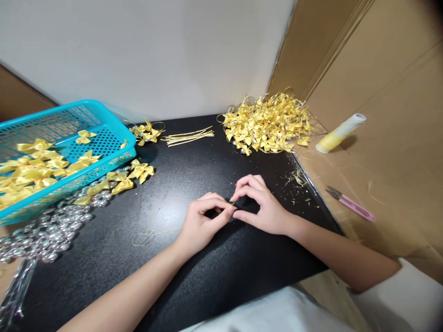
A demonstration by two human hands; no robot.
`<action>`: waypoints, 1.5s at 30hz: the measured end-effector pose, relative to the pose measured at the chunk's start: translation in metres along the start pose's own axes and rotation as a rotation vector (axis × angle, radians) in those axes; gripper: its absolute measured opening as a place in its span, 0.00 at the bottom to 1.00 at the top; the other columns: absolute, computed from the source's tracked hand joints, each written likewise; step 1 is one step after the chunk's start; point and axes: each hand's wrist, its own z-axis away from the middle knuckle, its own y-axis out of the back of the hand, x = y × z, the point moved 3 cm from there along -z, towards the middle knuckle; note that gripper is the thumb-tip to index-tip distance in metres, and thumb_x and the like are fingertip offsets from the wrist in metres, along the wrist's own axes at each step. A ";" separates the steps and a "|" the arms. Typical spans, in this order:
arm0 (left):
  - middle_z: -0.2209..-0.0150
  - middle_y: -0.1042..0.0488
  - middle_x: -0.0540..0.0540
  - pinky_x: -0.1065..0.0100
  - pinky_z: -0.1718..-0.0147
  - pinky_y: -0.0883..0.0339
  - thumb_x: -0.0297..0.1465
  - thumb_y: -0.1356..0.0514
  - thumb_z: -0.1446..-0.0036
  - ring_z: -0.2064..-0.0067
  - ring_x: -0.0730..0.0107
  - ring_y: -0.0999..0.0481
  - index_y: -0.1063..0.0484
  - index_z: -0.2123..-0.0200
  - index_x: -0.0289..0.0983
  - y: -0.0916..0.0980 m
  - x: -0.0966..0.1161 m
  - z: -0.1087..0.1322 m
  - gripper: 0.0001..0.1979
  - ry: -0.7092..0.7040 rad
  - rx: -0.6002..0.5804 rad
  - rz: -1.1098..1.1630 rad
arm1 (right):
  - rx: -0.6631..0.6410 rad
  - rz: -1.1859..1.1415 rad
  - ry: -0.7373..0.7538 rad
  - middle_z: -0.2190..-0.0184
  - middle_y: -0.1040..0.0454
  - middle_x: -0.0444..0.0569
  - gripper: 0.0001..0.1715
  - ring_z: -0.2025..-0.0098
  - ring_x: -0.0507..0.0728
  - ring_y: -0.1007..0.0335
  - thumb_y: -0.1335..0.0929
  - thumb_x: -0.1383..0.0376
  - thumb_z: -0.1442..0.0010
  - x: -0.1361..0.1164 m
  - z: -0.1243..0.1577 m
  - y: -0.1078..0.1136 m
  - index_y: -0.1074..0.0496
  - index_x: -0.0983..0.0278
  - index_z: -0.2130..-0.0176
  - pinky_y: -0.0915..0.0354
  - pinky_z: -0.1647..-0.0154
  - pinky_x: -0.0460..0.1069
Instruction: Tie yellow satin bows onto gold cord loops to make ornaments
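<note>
Over the middle of the black table, my left hand (207, 216) pinches a short bit of gold cord (232, 203) between thumb and forefinger. Most of that piece is hidden by the fingers. My right hand (258, 203) meets it from the right, its thumb and forefinger curled at the left fingertips; what they grip is too small to make out. A tiny red spot shows by a right fingertip. Left of my left wrist, a thin looped thread (145, 237) lies on the table (166, 272), running toward my forearm.
A turquoise basket (114, 121) of yellow ribbon bows stands left, with silver beads (58, 230) beside it. Gold cord lengths (188, 136) lie at the back. A heap of bows on gold loops (268, 122) sits back right, near a thread spool (341, 133) and pink thread snips (353, 205).
</note>
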 end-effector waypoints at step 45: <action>0.73 0.19 0.50 0.70 0.65 0.33 0.30 0.38 0.41 0.70 0.71 0.23 0.18 0.67 0.39 -0.005 -0.003 0.003 0.07 0.034 -0.057 -0.043 | 0.018 0.029 0.133 0.69 0.19 0.44 0.07 0.64 0.54 0.26 0.31 0.66 0.36 0.003 -0.001 0.004 0.24 0.61 0.68 0.42 0.55 0.54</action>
